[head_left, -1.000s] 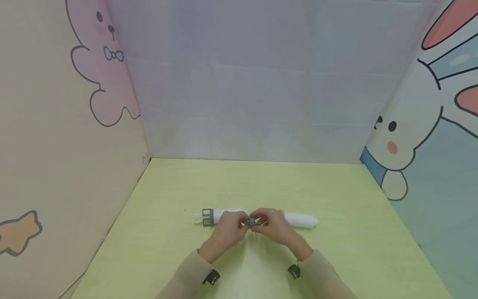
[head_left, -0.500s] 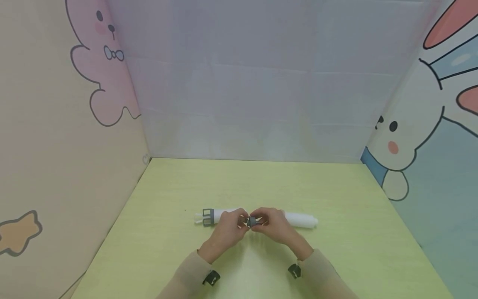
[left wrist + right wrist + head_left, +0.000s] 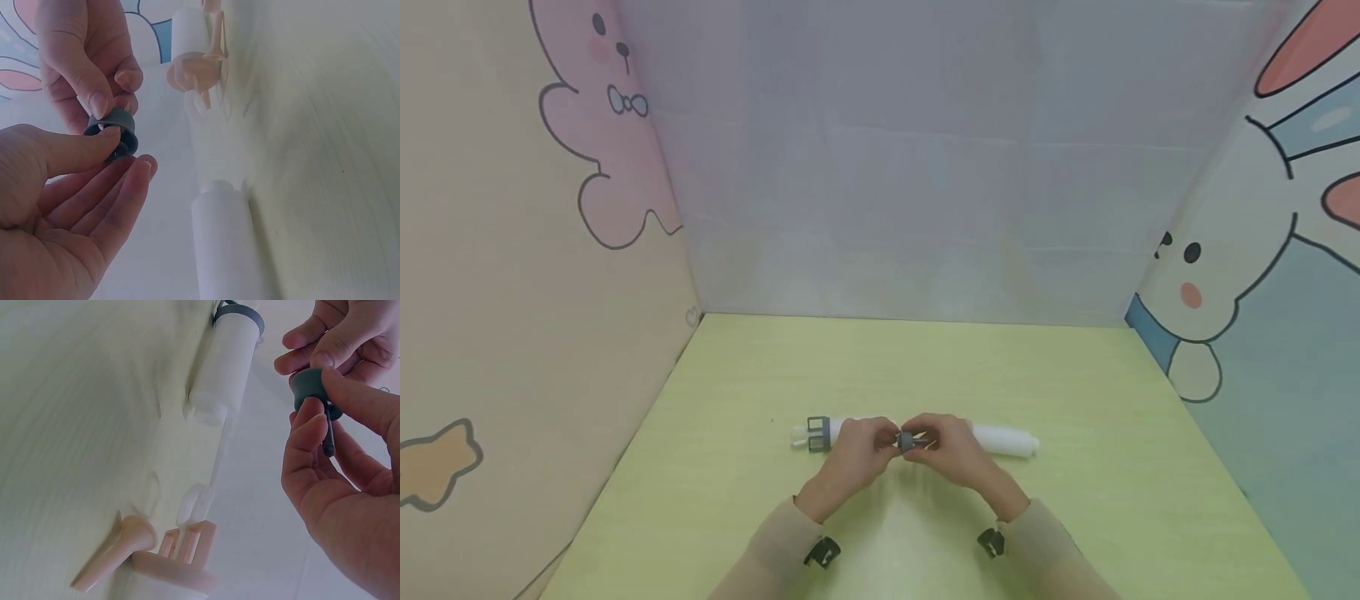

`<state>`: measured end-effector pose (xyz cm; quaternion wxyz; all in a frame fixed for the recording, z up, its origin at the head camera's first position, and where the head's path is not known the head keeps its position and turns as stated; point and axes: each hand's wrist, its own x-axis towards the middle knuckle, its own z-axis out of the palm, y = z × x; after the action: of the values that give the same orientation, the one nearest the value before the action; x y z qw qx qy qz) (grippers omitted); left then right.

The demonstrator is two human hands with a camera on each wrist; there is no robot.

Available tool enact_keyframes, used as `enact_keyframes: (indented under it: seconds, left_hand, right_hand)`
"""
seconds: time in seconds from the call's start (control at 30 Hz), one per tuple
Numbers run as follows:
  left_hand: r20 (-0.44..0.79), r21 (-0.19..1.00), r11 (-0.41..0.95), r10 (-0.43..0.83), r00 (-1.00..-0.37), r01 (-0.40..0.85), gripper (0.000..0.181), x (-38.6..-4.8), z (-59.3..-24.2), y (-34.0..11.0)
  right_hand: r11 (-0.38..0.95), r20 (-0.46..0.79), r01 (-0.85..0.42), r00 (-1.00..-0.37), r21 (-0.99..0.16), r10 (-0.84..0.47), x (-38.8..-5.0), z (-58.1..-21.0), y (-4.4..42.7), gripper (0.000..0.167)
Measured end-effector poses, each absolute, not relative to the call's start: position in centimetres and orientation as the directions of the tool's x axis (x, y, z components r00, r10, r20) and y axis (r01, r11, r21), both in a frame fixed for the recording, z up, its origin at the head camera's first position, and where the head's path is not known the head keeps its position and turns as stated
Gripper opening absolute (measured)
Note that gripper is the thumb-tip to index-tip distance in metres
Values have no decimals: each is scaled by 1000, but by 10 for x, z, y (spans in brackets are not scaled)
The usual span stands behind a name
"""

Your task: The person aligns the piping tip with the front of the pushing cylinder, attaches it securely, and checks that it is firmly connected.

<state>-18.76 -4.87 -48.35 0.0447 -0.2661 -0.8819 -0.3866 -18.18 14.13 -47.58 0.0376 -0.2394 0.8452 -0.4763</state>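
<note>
In the head view both hands meet over the table's middle at a small dark grey cap-like part [image 3: 906,442]. My left hand [image 3: 856,457] pinches it between thumb and fingers from one side, and my right hand [image 3: 953,452] grips it from the other. Its hollow cup [image 3: 128,128] faces the left palm in the left wrist view. A thin dark stem [image 3: 328,434] sticks out of it on the right hand's side. Fingers cover much of the part.
Behind the left hand lies a white tube [image 3: 842,429] with a grey pronged collar [image 3: 817,434]. Another white tube [image 3: 1003,441] lies behind the right hand; its peach pronged collar [image 3: 172,570] shows in the right wrist view. Beside that lies a peach flared piece [image 3: 119,550].
Both hands stay at the same spot, with the grey part turning or shifting slightly between the fingers. The tubes have not moved.
</note>
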Motion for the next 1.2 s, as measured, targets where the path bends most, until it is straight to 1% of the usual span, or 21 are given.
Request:
enact_keyframes:
  seconds: [0.17,0.47,0.67,0.9,1.2]
  left_hand:
    - [335,657,533,428,-839,534,15,-186,-481,-49]
    - [342,685,512,402,-850,518,18,-183,-480,-51]
    - [371,669,519,387,-844,532,22,-184,-483,-52]
    - [406,669,510,359,-841,541,17,-185,-488,-51]
    - [467,647,506,329,-821,570,15,-186,-491,-51]
  right_hand:
    - [422,147,-345,-889,-838,-433,-182,-475,142,28]
    - [430,119,-321,-893,-844,-434,-182,-473,142,28]
    - [429,118,-317,-896,-846,-429,-182,-470,140,28]
    - [421,116,-312,-896,-852,-429,-181,-471,140,29]
    - [412,133,-329,-890,-850,-437,-182,-473,141,29]
